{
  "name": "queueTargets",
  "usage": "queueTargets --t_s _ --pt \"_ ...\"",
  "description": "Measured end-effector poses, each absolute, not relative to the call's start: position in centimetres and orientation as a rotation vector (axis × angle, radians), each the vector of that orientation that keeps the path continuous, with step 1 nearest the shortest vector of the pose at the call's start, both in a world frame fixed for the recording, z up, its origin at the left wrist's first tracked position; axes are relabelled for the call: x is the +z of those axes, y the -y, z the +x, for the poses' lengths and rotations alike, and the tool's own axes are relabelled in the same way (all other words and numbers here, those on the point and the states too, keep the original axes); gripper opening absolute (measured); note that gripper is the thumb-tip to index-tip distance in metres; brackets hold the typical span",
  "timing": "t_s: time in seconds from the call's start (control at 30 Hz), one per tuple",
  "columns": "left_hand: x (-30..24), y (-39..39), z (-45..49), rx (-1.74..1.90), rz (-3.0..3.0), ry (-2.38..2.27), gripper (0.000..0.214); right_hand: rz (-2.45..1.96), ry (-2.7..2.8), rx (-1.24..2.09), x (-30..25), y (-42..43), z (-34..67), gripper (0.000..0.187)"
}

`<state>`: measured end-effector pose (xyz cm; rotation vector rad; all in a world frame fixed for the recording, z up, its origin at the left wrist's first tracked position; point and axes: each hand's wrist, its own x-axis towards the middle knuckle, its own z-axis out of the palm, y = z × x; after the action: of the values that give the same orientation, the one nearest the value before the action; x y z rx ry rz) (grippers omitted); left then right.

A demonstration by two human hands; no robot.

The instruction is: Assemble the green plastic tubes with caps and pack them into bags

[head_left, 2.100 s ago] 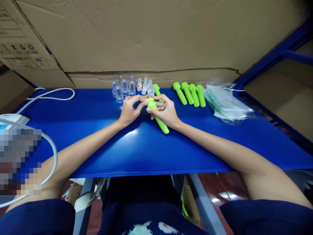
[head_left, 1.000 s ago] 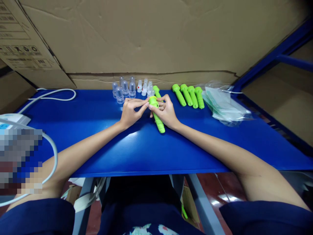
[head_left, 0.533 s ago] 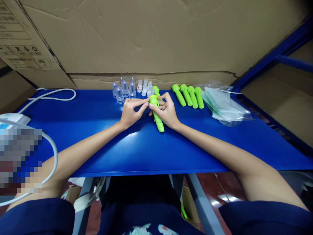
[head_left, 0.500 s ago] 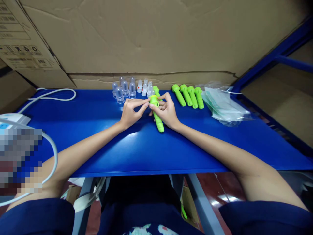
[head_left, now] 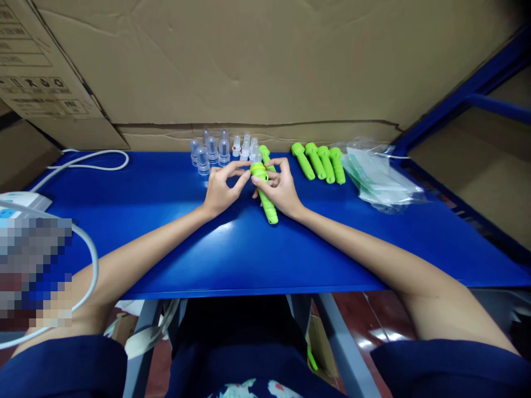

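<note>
My right hand is wrapped around a bright green plastic handle, whose lower end rests on the blue table. My left hand reaches its fingertips to the top end of that handle, pinching at a small part I cannot make out. Just behind my hands lies another green handle. Beside it stands a cluster of small clear caps and white-tipped pieces.
Several green handles lie in a row at the back right, next to a pile of clear plastic bags. A white cable and a white device are at the left. Cardboard boxes wall the back.
The green handle has tipped more upright and shifted slightly left in my right hand. My left fingers have gone on working at its top end, thumb and forefinger now a little more apart.
</note>
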<state>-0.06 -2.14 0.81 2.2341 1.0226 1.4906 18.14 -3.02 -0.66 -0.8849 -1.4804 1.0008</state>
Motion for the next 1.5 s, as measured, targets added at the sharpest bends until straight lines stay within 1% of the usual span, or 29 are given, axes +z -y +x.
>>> queueTargets --t_s 0.2,0.37,0.53,0.73,0.97,1.13,1.5 --pt "0.8 1.7 -0.1 1.479 2.169 -0.901 0.014 -0.868 1.509 1.029 -0.1 3.5 17.9 0.066" --pt "0.7 1.4 -0.2 1.458 2.102 -0.907 0.014 -0.862 1.521 1.044 0.1 3.7 17.9 0.063" --pt "0.3 0.7 -0.4 1.431 2.073 -0.908 0.019 -0.861 1.53 1.056 0.1 3.8 17.8 0.06" --pt "-0.1 0.2 -0.4 1.402 2.044 -0.95 0.012 -0.85 1.525 1.088 0.2 3.7 17.5 0.062" --pt "0.2 0.5 -0.5 1.418 2.074 -0.958 0.01 -0.847 1.518 1.112 0.2 3.9 17.3 0.061" --pt "0.1 0.4 -0.6 1.404 2.097 -0.952 0.01 -0.841 1.514 1.13 0.3 4.1 17.4 0.064" --pt "0.6 0.9 -0.4 1.452 2.066 -0.942 0.006 -0.76 1.519 1.126 -0.5 3.5 17.5 0.058"
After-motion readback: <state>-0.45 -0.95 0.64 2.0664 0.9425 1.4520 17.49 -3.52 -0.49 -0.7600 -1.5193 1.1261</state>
